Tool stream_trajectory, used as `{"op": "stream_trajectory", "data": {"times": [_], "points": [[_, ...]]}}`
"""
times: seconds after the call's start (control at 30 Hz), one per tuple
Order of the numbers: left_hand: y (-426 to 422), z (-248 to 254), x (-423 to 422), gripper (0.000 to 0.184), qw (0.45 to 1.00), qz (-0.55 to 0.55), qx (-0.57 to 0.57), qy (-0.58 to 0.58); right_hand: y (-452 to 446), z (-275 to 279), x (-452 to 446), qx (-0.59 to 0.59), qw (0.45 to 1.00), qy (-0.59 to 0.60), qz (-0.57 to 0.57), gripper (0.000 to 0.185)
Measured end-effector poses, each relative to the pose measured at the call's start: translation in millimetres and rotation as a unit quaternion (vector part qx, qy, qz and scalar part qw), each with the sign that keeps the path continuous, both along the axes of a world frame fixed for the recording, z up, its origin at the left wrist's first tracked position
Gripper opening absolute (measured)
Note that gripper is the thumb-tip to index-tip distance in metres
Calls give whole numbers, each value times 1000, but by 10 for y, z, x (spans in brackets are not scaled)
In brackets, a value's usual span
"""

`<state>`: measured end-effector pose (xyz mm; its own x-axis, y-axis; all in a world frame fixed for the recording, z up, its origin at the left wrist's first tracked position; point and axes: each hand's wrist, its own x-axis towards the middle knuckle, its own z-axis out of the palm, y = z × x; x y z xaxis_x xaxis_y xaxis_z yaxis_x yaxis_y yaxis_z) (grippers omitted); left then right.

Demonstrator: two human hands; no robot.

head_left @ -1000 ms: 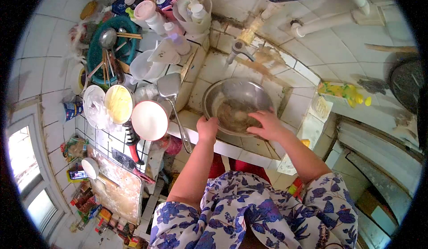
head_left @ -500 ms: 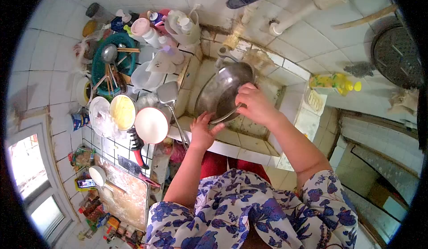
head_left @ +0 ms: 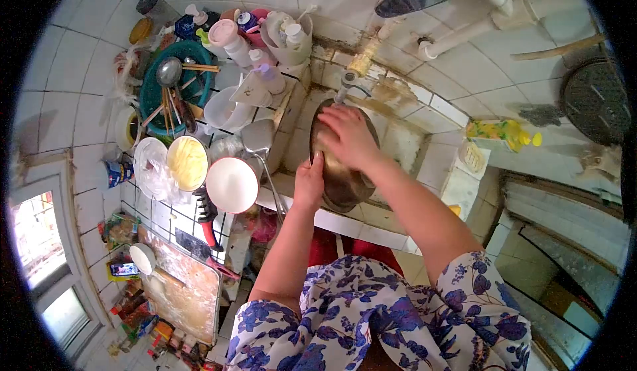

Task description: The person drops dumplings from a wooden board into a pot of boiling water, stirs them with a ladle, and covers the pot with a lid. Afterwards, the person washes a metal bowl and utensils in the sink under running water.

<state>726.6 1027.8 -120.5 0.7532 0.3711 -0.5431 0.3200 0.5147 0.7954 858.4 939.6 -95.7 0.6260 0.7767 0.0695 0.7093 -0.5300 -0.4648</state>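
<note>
A metal bowl (head_left: 342, 188) is tilted steeply in the tiled sink (head_left: 406, 148), under the tap (head_left: 350, 82). My left hand (head_left: 310, 182) grips the bowl's left rim, its thumb pointing up along the edge. Across the upper part of the bowl lies my right hand (head_left: 345, 132), flat with its fingers stretched out over the metal surface.
Left of the sink, a metal spatula (head_left: 259, 139), a white bowl (head_left: 232, 185), a yellow-filled bowl (head_left: 187, 163) and a teal basket (head_left: 149, 99) of utensils crowd the counter. A yellow bottle (head_left: 494, 134) stands on the right. Below left lies a floury board (head_left: 182, 291).
The bowl has gone from lying in the sink to steeply tilted, and has turned further. My right hand has left its rim and moved up and left onto its surface. My left hand has closed on the rim.
</note>
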Motion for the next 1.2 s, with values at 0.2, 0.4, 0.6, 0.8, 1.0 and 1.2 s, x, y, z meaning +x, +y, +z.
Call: {"op": "stream_trajectory", "data": {"times": [0.2,0.4,0.6,0.8,1.0,1.2], "points": [[-104,217,-169,32,991,71,-116,-13,-209,-375,847,-49,906,347,-236,50],[-96,390,-71,31,989,87,-121,14,-344,-699,944,12,808,381,-448,51],[-191,268,189,40,983,116,-139,-35,38,-35,229,79,944,300,-116,35],[-271,78,267,51,894,224,-359,-149,-346,277,-614,33,996,-59,49,33],[-231,-51,312,54,887,262,-372,-79,-967,-174,-397,236,940,82,-234,46],[-424,23,191,51,916,256,-305,-46,-1062,-719,395,100,835,410,-353,62]]}}
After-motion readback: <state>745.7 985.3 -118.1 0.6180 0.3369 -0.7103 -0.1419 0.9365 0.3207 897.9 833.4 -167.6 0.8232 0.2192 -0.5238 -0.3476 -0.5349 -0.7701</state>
